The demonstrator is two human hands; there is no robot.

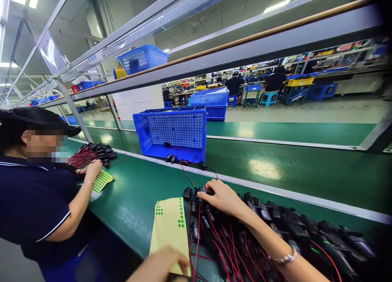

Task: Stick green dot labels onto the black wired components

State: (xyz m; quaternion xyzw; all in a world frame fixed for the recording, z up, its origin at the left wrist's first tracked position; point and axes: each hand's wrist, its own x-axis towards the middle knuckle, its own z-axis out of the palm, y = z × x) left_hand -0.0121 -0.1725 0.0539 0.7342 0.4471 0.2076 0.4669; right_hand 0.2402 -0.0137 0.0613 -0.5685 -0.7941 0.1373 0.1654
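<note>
On the green bench (137,200) in the head view, my right hand (222,197) reaches out over a heap of black parts (275,229) with red wires (214,237). Its fingers (206,191) are curled down onto one black part (200,191) at the far left edge of the heap, pinching it. A watch (286,257) sits on that wrist.

My left hand (161,265) lies low in the picture, at the near edge of the bench. It rests on the near end of a yellow sheet (170,229), fingers bent and pressing the paper; I cannot tell whether it truly grips it. The sheet lies flat just left of the heap and carries green dots (181,217) in a column at its right side and a few at its far left corner (158,210).

Beyond the heap stands a blue crate (174,130), tipped on its side, with a few loose parts (171,158) and wires before it.

To my left a co-worker (33,204) in a dark shirt and cap stands at the same bench. That person's hand (93,169) rests by a green sticker sheet (102,180), next to another pile of wired parts (93,152).

A second blue crate (142,58) sits on the rail above. More people work at benches far behind.
</note>
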